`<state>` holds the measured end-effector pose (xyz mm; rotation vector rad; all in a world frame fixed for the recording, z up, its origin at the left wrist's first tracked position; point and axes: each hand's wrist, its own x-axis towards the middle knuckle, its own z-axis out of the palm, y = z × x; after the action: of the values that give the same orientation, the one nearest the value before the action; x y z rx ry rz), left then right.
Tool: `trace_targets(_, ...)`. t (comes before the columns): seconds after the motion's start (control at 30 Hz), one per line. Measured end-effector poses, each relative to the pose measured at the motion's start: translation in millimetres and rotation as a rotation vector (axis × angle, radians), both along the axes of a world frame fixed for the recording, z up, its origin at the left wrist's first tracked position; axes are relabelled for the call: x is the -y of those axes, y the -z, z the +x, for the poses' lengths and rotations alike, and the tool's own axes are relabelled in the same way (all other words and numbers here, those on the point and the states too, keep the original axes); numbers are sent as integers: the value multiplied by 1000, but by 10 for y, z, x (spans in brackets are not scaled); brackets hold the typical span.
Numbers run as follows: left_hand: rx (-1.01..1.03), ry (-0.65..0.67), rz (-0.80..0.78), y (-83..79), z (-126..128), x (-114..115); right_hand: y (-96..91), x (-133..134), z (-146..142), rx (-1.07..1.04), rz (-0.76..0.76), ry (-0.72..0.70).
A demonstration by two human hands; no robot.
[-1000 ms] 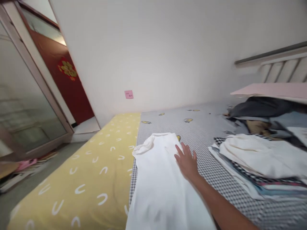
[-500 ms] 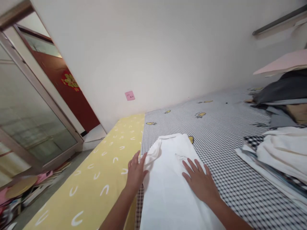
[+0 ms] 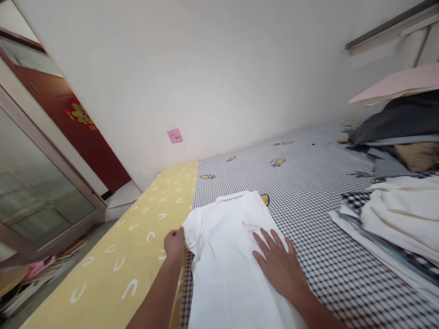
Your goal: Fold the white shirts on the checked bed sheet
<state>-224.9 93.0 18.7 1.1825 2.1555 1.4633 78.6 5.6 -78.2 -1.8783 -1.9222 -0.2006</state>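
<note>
One short-sleeved white fabric shirt (image 3: 226, 274) is laid out on a black-and-white checked bedsheet (image 3: 315, 192). Its sleeve edge is pinched by the left hand (image 3: 174, 242); its opposite side is covered by the right hand (image 3: 281, 267), fingers spread wide. Folded multicoloured clothes (image 3: 404, 203) are piled to the right.

Item: my left hand (image 3: 174, 241), bare, fingers curled in, thumb and forefinger pinched together on the side nearest my other fingers, the left forearm (image 3: 156, 292) directly behind the knuckles and angled back. Item: my right hand (image 3: 280, 265), bare, palm down, fingers fanned and pointing away from me, thumb apart to their left, the right forearm (image 3: 318, 310) behind them, slanting off rightward.
</note>
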Motion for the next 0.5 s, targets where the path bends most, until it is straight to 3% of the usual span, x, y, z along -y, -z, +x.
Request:
trace_targets(0.1, -86, 144, 5, -166, 354, -69, -1, -2, -4, -6, -9, 2)
trace_targets(0.23, -179, 535, -66, -312, 913, -17, 21, -4, 0, -11, 10, -9)
trace_targets(0.3, -223, 696, -112, -346, 1060, 83, 26, -6, -1, -14, 25, -12)
trace_targets(0.4, -279, 719, -87, -373, 927, 304, 6, -7, -7, -23, 14, -5)
trace_targets(0.5, -363, 532, 60, -260, 393, 700, -49, 6, -13, -26, -31, -4)
